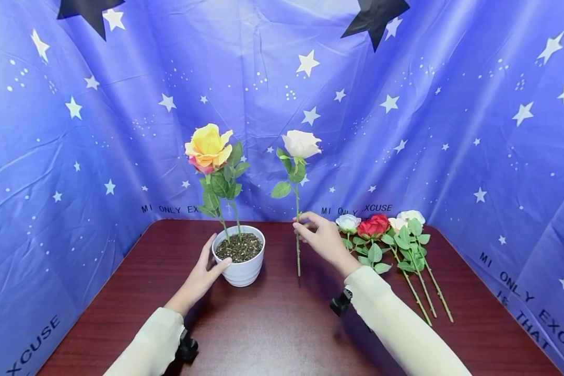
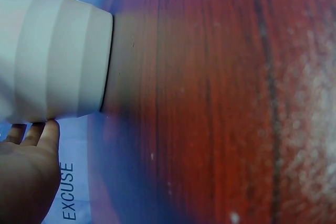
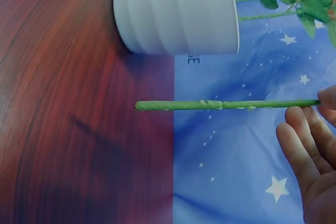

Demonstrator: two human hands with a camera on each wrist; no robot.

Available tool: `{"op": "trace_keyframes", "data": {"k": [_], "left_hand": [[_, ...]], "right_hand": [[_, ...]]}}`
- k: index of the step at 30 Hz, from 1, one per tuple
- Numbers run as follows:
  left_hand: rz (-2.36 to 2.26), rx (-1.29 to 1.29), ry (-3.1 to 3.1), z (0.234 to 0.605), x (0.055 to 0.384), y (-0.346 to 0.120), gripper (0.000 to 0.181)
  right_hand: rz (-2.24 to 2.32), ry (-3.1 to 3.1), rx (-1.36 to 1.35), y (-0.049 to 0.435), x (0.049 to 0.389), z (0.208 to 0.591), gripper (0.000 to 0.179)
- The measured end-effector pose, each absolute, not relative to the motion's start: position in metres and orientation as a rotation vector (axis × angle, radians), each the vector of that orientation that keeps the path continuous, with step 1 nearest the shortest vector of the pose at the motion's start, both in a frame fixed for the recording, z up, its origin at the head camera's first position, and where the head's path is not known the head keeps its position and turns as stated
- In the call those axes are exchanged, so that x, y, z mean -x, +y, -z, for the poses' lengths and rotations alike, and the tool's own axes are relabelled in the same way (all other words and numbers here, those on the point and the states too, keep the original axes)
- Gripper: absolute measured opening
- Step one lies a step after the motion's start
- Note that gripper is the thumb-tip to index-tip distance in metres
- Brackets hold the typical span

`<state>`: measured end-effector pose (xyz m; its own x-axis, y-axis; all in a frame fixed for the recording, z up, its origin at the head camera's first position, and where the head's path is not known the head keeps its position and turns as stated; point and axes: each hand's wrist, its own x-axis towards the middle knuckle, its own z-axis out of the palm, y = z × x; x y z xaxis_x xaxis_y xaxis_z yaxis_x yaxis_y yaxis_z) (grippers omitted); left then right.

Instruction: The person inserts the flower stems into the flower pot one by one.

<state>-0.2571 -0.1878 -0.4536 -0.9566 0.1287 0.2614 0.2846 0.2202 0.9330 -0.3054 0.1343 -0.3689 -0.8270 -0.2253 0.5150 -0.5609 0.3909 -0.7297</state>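
My left hand [image 1: 204, 272] holds the side of a white flowerpot [image 1: 241, 274], its thumb at the rim and its fingers along the left wall. Dark granular soil [image 1: 241, 249] fills the pot, and a yellow rose [image 1: 209, 146] with pink lower petals stands in it, beside a second green stem [image 1: 237, 219]. To the pot's right, my right hand [image 1: 323, 239] pinches the stem of a white rose [image 1: 302, 143] between thumb and fingers. That rose is upright. In the right wrist view, the bare lower end of its stem [image 3: 178, 105] hangs free, apart from the pot.
Several cut roses lie at the table's back right, among them a red rose [image 1: 374, 225] and a white one [image 1: 349, 223], their stems [image 1: 420, 282] pointing toward the front. A blue star-patterned cloth [image 1: 254, 78] surrounds the dark red wooden table [image 1: 263, 329].
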Motion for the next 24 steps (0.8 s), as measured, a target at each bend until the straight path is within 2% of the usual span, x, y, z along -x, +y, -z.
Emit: {"op": "trace_keyframes", "data": {"k": [24], "left_hand": [[1.829, 0.371, -2.363, 0.457, 0.261, -0.190, 0.082]], "right_hand": [[-1.457, -2.149, -0.854, 0.071, 0.302, 0.309, 0.014]]}}
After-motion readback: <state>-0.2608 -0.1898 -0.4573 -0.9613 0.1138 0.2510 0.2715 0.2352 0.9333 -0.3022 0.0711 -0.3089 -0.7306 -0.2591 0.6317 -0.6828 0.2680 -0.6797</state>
